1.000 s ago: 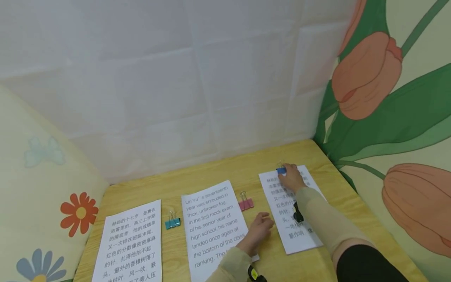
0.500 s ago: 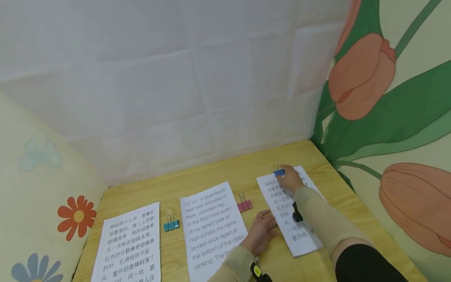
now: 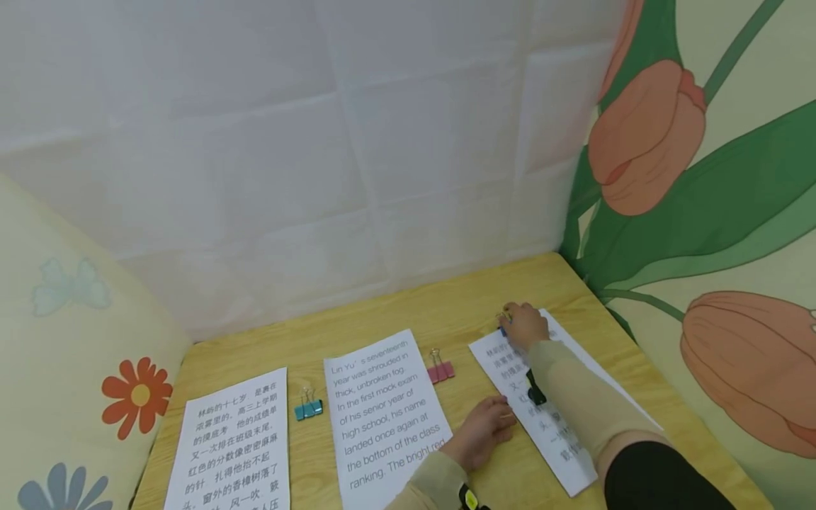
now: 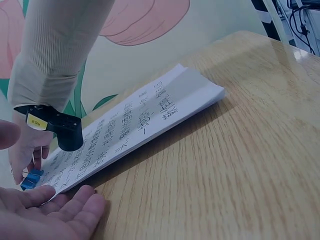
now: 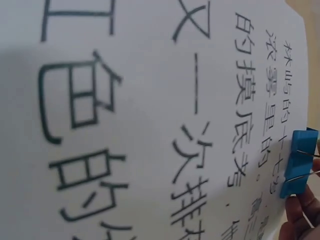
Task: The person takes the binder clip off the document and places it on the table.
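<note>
My right hand grips a blue binder clip at the top edge of the right-hand stack of printed paper. The clip's mouth sits over that edge, with its wire handles sticking out past the sheets. In the left wrist view, the fingers of the right hand are at the handles, and the stack casts a shadow along its near side. Palm up, my left hand lies beside the stack's left edge. Its fingers are loosely extended and hold nothing.
Two more printed stacks lie on the wooden table: an English one in the middle and a Chinese one at left. A teal binder clip and a pink binder clip stand beside them. A white cloth hangs behind.
The right-hand stack has shifted towards me and turned slightly, with the right hand and blue binder clip moving along. The left hand has moved right, up to the stack's edge.
</note>
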The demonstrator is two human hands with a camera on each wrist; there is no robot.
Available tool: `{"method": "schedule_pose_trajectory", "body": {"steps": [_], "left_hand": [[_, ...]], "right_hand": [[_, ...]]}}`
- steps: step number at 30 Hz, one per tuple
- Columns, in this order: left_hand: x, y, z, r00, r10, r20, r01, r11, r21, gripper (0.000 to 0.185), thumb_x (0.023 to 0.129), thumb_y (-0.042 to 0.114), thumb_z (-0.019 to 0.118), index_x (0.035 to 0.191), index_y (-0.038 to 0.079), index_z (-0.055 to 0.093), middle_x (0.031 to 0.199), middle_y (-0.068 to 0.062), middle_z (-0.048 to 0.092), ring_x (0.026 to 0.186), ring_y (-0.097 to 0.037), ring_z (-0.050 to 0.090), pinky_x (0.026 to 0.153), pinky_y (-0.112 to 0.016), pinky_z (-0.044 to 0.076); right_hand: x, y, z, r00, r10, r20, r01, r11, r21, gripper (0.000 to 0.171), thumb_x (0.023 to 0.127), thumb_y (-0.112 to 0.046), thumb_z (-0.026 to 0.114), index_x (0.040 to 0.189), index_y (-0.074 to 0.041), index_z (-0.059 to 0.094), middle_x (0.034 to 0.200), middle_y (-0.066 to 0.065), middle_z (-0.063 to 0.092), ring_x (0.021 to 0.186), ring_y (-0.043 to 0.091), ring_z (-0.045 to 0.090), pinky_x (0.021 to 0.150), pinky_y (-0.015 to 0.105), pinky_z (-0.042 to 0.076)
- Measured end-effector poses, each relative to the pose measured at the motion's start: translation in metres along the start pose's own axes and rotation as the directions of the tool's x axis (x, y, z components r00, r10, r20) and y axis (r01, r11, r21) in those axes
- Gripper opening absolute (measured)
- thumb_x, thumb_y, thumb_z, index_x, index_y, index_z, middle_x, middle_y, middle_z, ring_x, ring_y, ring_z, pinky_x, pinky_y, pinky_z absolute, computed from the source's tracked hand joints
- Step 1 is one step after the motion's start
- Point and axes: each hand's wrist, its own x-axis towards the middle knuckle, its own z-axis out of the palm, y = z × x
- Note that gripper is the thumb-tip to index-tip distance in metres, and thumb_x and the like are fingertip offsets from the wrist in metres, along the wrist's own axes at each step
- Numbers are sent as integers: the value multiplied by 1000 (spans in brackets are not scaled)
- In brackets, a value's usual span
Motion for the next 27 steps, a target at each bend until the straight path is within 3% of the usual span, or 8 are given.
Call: {"method": "schedule_pose_trajectory", "body": {"steps": [6,13,17,21,27], "left_hand": [[-1,0,0,999,-3,34,4,999,-36,49,102,11,55,146,-9,42,133,-17,56,119,-29,59,103,-47,48],[-2,-1,1,999,5,44,-3,999,-46,51,102,8,54,148,-10,39,130,-20,56,119,-30,57,103,-47,48],[0,-2,1,998,30,47,-28,999,-43,60,102,6,53,153,-14,29,141,-29,50,130,-39,52,110,-52,43],[1,-2,-2,995,93,-22,-94,994,-50,60,101,3,51,152,-19,26,147,-35,45,135,-45,50,112,-51,42],[3,-4,-8,979,117,-168,-131,988,-76,63,100,2,53,154,-14,26,143,-27,52,118,-34,64,96,-43,55]], "right_hand": [[1,-3,-5,1000,26,11,-26,999,25,36,107,-26,54,122,4,65,113,24,65,103,43,64,88,59,51],[2,-6,-8,997,62,36,-66,989,135,38,108,-22,51,130,6,63,119,26,66,106,41,65,91,54,53],[3,-6,-9,998,52,45,-59,983,171,41,108,-24,51,134,7,62,124,27,66,108,42,65,93,55,52],[2,4,-6,998,32,57,-42,981,189,38,108,-28,53,124,4,66,112,22,70,99,37,67,87,53,54],[-2,13,-8,998,-25,49,11,964,267,29,105,-27,60,102,1,65,91,14,67,83,30,62,78,49,51]]}}
